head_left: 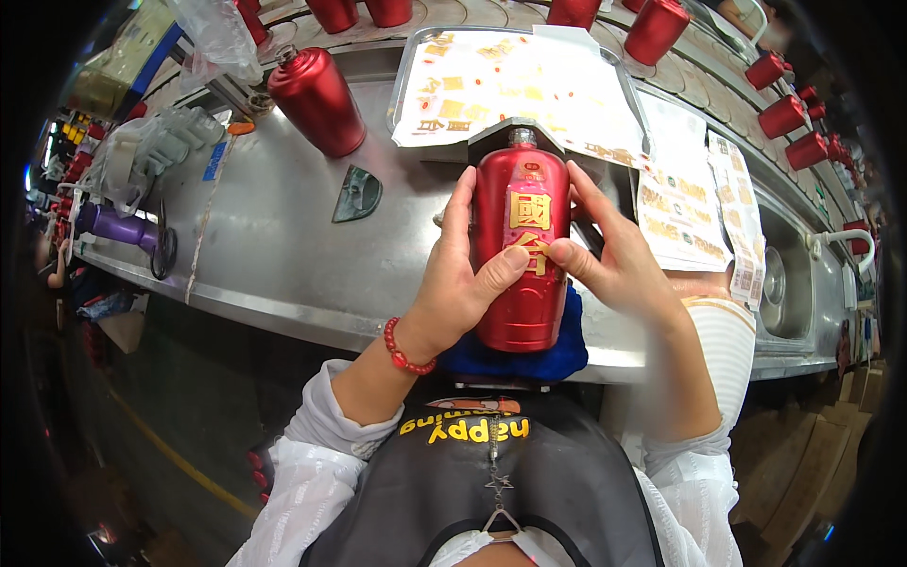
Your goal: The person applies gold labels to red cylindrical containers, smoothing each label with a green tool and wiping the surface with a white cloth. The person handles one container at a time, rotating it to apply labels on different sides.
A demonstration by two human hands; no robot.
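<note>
A glossy red bottle (518, 307) with large gold characters down its front leans back, its neck away from me. My left hand (449, 279) clasps its left side, with the thumb pressed on the lower character. From the right, my right hand (619, 260) holds the other side, its thumb beside that same character. Behind the bottle's shoulders shows a dark angular holder (487, 142). A blue cloth (572, 345) lies under the bottle's base at the bench's near edge. The palms and the bottle's underside are hidden.
Left on the metal bench (274, 246) stand another red bottle (316, 99) and a dark green scraper-like piece (357, 194). A tray (402, 90) of gold decal sheets lies behind, with more printed sheets (680, 213) to the right. Red bottles line the conveyor (453, 14); a sink (789, 283) is far right.
</note>
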